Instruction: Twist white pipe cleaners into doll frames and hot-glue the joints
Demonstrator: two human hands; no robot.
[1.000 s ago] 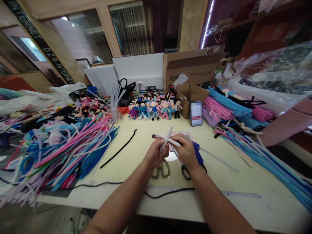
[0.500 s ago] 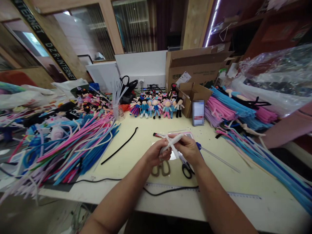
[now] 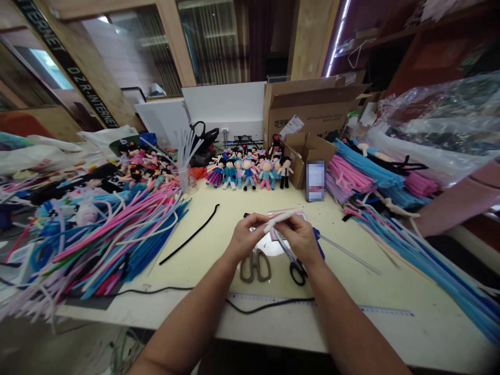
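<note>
A white fuzzy pipe cleaner (image 3: 279, 222), bent into a compact piece, is held between both hands above the table. My left hand (image 3: 247, 237) pinches its near left end with closed fingers. On the other side, my right hand (image 3: 300, 238) grips it with thumb and fingers. Beneath the hands lie scissors with beige handles (image 3: 255, 268) and scissors with black handles (image 3: 297, 273). A blue object (image 3: 319, 244) with a clear stick (image 3: 351, 254) is partly hidden behind my right hand.
Pipe cleaners in many colours (image 3: 128, 234) heap up at left; bundles (image 3: 351, 172) lie at right. Several small dolls (image 3: 247, 172) stand at the back beside a cardboard box (image 3: 308, 156) and a phone (image 3: 315, 180). A ruler (image 3: 385, 311) and black cable (image 3: 253, 308) run along the front edge.
The white pipe cleaner has turned from a crossed shape with splayed ends to a narrower, flatter one. My left fingers have shifted, uncovering more of the beige-handled scissors.
</note>
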